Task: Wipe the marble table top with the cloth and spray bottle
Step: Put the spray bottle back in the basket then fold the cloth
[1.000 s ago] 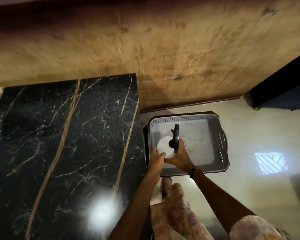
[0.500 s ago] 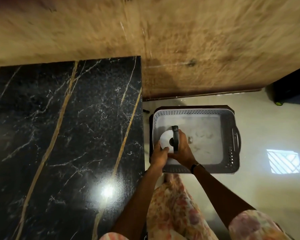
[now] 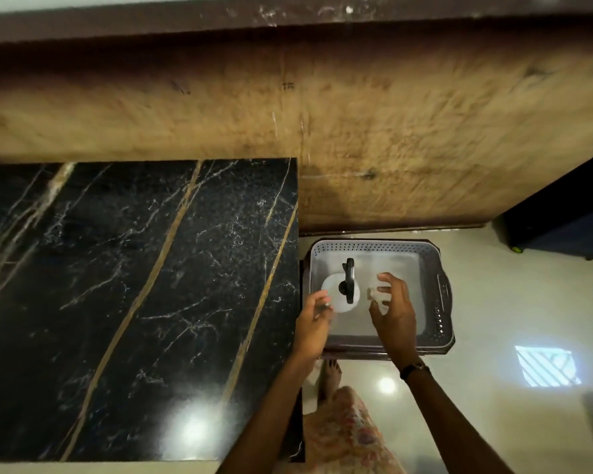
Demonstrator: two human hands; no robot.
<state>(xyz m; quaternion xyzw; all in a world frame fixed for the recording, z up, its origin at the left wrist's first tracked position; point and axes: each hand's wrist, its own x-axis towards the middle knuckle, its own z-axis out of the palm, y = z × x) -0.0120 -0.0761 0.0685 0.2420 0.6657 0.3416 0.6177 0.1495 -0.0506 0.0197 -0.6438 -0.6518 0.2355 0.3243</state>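
Note:
A white spray bottle (image 3: 339,297) with a black trigger head stands upright in the left part of a grey perforated basket (image 3: 440,268). My left hand (image 3: 314,319) hovers just left of the bottle, fingers loosely curled and blurred, holding nothing. My right hand (image 3: 396,311) is over the middle of the basket to the bottle's right, fingers spread and apart from it. The black marble table top (image 3: 134,285) with gold veins fills the left. I see no cloth; a small pale thing lies by my right fingertips, too blurred to name.
The basket sits on a dark brown stand (image 3: 356,353) against the table's right edge. A wooden wall panel (image 3: 322,124) runs behind. A dark blue object (image 3: 562,227) stands at the far right on the glossy floor (image 3: 510,319). My foot is below the stand.
Both hands have let go of the spray bottle and drawn apart to either side. The bottle now stands on its own in the basket. The view has tilted up.

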